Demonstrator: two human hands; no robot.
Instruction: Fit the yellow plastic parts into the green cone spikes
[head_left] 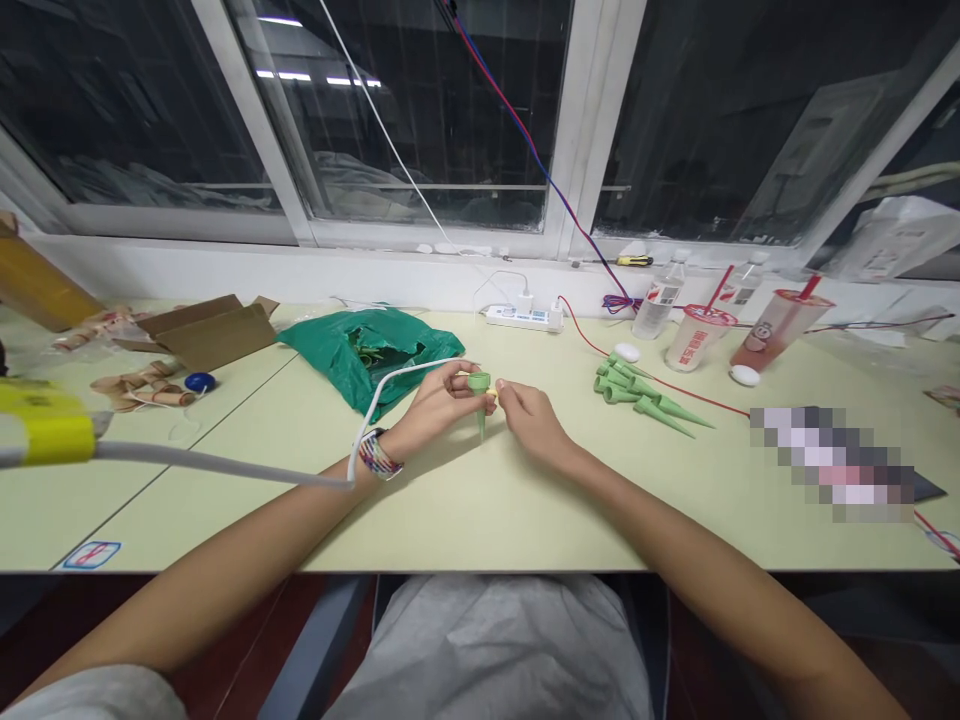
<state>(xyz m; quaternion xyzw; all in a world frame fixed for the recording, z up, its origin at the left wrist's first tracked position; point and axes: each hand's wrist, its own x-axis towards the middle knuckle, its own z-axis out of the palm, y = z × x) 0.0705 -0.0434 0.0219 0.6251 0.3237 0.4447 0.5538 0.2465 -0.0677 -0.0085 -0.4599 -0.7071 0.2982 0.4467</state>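
Note:
My left hand pinches a green cone-shaped plastic piece upright over the pale table, point down. My right hand sits just to its right, fingers pinched on a small yellowish bit at the cone's top rim that I cannot make out. A beaded band is on my left wrist. A white cable runs across my left forearm and loops over the hand.
A pile of several green cones lies right of my hands. A green plastic bag lies behind them. A cardboard box, power strip, bottles and drink cups stand along the back. A yellow tool is at left.

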